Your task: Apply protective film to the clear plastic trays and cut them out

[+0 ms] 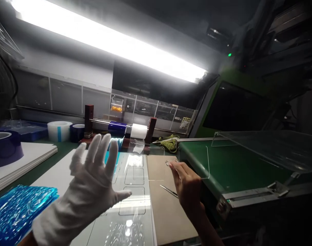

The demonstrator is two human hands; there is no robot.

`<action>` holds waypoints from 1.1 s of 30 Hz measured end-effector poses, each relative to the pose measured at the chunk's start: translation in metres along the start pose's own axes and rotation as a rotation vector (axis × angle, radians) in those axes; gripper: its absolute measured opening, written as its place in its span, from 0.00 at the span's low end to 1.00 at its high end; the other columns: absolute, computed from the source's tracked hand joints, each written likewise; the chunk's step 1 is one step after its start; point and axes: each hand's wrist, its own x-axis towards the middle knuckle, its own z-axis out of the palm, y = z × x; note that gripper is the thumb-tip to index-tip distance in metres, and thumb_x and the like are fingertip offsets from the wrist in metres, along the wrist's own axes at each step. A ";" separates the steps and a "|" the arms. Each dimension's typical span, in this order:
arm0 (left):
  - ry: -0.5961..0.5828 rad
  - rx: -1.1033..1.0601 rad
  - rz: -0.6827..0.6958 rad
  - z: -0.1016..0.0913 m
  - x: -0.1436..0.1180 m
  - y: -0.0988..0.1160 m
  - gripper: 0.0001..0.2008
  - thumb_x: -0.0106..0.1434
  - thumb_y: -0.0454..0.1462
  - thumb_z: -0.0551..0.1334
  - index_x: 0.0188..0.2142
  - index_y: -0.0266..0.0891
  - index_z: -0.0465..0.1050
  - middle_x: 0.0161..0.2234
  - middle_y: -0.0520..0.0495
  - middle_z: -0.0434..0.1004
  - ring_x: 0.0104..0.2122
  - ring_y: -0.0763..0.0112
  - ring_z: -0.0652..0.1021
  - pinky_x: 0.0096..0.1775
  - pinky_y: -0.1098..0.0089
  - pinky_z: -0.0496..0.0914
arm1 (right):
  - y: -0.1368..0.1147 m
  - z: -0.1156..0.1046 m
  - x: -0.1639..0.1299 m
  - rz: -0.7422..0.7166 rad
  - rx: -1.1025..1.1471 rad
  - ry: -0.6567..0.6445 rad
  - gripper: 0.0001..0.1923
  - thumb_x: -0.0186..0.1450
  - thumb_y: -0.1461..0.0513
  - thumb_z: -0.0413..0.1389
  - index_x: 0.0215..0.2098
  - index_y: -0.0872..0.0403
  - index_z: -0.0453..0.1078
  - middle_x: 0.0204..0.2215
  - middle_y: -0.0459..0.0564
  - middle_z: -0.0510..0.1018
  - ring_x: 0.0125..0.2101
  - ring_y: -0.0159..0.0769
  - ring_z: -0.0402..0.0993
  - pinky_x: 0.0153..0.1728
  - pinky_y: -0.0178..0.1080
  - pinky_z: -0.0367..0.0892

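My left hand (98, 181), in a white glove, is raised over the white sheet with its fingers spread, holding nothing. My bare right hand (188, 182) is closed in a pinch on a small clear, shiny piece (167, 163) whose kind I cannot make out. Around that pinch show the thin edges of a transparent panel (208, 160) with rounded corners; whether the hand touches it I cannot tell. Below, a slim silver tool (168, 190), perhaps tweezers, lies on the brown board (168, 218). Rounded rectangle outlines (134, 176) mark the glossy sheet between my hands.
A stand (88, 118) at the back carries a blue film roll (117, 126) and a white roll (139, 131). On the left are tape rolls (60, 131), white sheets (40, 155) and crinkled blue film (22, 212). A green conveyor belt (238, 167) lies right, under a clear cover (279, 147).
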 end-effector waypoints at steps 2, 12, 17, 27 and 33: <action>-0.080 -0.042 0.037 0.015 -0.017 0.005 0.71 0.40 0.62 0.66 0.67 0.30 0.23 0.68 0.30 0.26 0.66 0.37 0.41 0.62 0.40 0.37 | 0.004 -0.002 -0.025 0.045 -0.009 -0.056 0.07 0.69 0.64 0.53 0.36 0.55 0.74 0.27 0.49 0.80 0.26 0.34 0.78 0.27 0.33 0.65; -0.268 -0.072 0.160 0.041 -0.038 0.041 0.77 0.35 0.69 0.63 0.66 0.25 0.24 0.67 0.24 0.39 0.66 0.39 0.43 0.62 0.42 0.33 | -0.002 -0.015 -0.078 0.126 0.027 -0.138 0.06 0.68 0.65 0.55 0.37 0.58 0.75 0.27 0.49 0.80 0.26 0.31 0.77 0.30 0.32 0.65; -0.371 -0.091 0.168 0.045 -0.040 0.054 0.75 0.37 0.70 0.61 0.65 0.27 0.21 0.67 0.28 0.39 0.67 0.42 0.39 0.62 0.42 0.32 | -0.010 -0.019 -0.081 0.132 0.085 -0.166 0.05 0.67 0.66 0.56 0.37 0.58 0.75 0.27 0.49 0.80 0.27 0.32 0.77 0.30 0.33 0.67; -0.506 -0.118 0.178 0.045 -0.042 0.064 0.68 0.46 0.60 0.64 0.65 0.27 0.18 0.66 0.28 0.49 0.65 0.44 0.49 0.63 0.43 0.35 | -0.035 -0.010 -0.070 0.154 0.252 -0.255 0.05 0.67 0.68 0.56 0.38 0.56 0.74 0.28 0.49 0.80 0.27 0.32 0.76 0.29 0.34 0.68; -0.476 -0.070 0.115 0.031 -0.067 0.034 0.64 0.43 0.49 0.65 0.66 0.23 0.26 0.48 0.28 0.70 0.44 0.43 0.74 0.53 0.42 0.63 | -0.017 -0.048 -0.048 0.104 0.258 -0.390 0.22 0.61 0.54 0.63 0.50 0.56 0.69 0.32 0.50 0.79 0.33 0.38 0.77 0.34 0.39 0.70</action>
